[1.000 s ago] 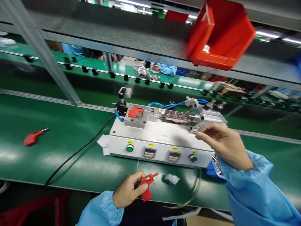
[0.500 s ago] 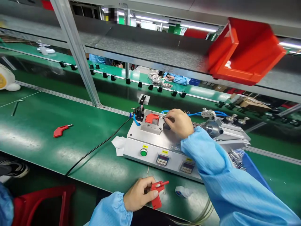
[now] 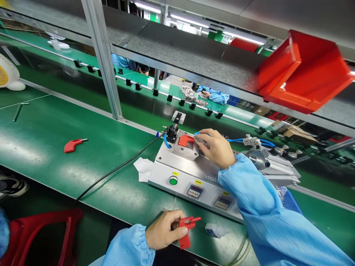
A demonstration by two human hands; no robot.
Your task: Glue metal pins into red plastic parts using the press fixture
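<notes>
My left hand [image 3: 165,229] is closed around a red pistol-shaped plastic part [image 3: 185,241], held above the bench's front edge. My right hand [image 3: 217,148] reaches to the metal fixture block [image 3: 186,151] on the machine. Its thumb and fingers pinch a thin metal pin [image 3: 197,140], partly hidden by the fingertips. The pin lines up with the front end of a second red plastic part [image 3: 185,140] lying in the block; whether they touch I cannot tell. A black clamp [image 3: 173,130] stands just left of the block.
The machine's front carries a green button [image 3: 173,180] and two counters. Further left lies another red part [image 3: 72,145] with a metal tip, beyond a black cable [image 3: 119,168]. A small bottle [image 3: 215,230] lies near the front edge. Overhead is a shelf with a red bin [image 3: 302,74].
The view has shifted slightly, so the machine sits further right. My right hand stays at the fixture with its fingers nearer the red part; my left hand keeps its hold.
</notes>
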